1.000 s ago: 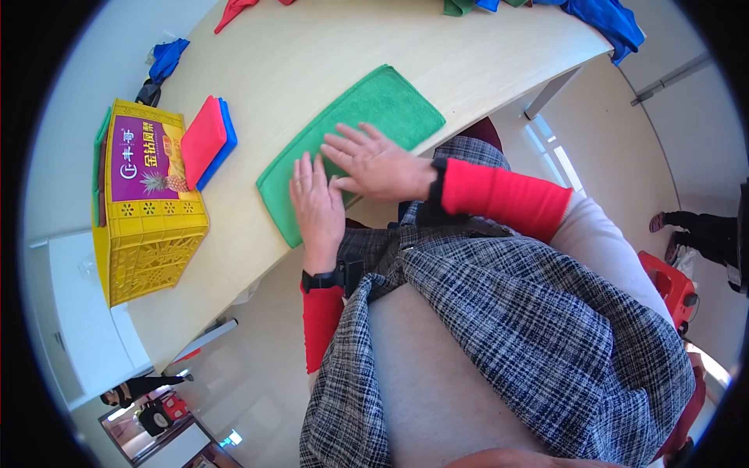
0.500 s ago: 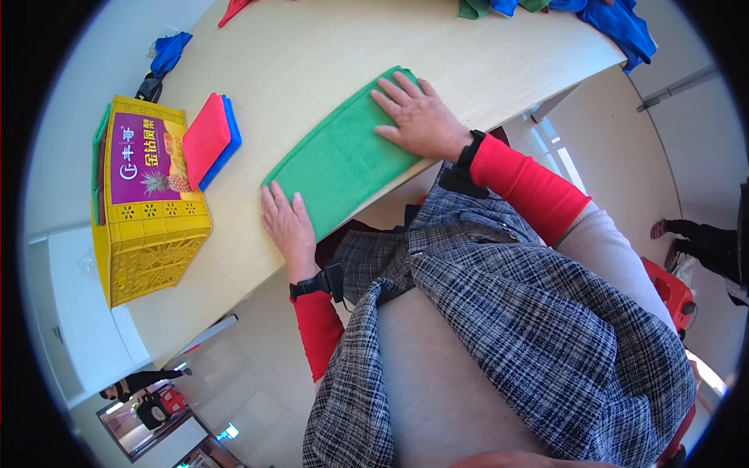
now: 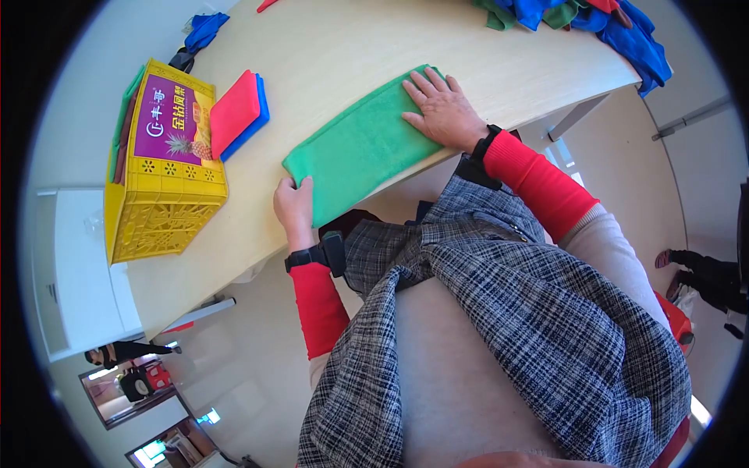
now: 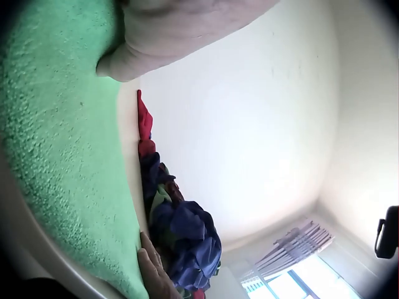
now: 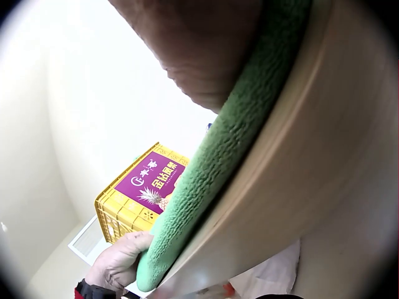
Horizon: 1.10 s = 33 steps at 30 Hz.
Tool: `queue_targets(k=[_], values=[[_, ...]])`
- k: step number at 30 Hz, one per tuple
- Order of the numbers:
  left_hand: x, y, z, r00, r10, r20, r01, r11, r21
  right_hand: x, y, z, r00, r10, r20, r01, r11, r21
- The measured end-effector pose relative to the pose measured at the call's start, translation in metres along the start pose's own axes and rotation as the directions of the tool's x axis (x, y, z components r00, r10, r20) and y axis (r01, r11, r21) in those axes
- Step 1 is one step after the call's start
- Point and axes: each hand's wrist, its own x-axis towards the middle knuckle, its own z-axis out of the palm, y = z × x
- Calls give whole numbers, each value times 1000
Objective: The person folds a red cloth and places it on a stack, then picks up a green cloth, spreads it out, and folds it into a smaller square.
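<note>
A folded green towel [image 3: 367,148] lies along the table's front edge. At its left end my left hand [image 3: 294,207] pinches the edge, thumb on top and the other fingers tucked out of sight beneath; the left wrist view shows the thumb [image 4: 115,65] against the green pile. Over the towel's right end my right hand [image 3: 446,115] rests flat, fingers spread toward the far corner. From the right wrist, the towel's thick folded side [image 5: 206,168] runs along the table edge to the left hand [image 5: 121,258].
To the left stands a yellow crate [image 3: 168,187] with a purple pineapple label. Against it leans a folded red cloth [image 3: 234,113] with a blue cloth [image 3: 253,125] behind. Crumpled blue, green and red cloths [image 3: 577,19] lie at the table's far right.
Both hands moved apart from the towel's middle to its two ends. The left fingers, flat half a second ago, now curl under the left edge. The head view has shifted.
</note>
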Motion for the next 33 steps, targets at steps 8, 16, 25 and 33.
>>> queue_targets(k=[8, 16, 25, 33], values=[[0, -8, -11, 958, 119, 259, 190, 412, -891, 9, 1, 2, 999, -43, 15, 43, 999, 20], [23, -34, -18, 972, 83, 219, 147, 511, -847, 0, -49, -19, 988, -154, 22, 155, 987, -37], [21, -26, -38, 941, 100, 324, 254, 427, -868, -17, -95, -14, 945, -301, 128, 293, 953, 80], [17, 55, -64, 929, 144, 340, 259, 401, -879, -19, -109, -6, 963, -250, 105, 240, 966, 95]])
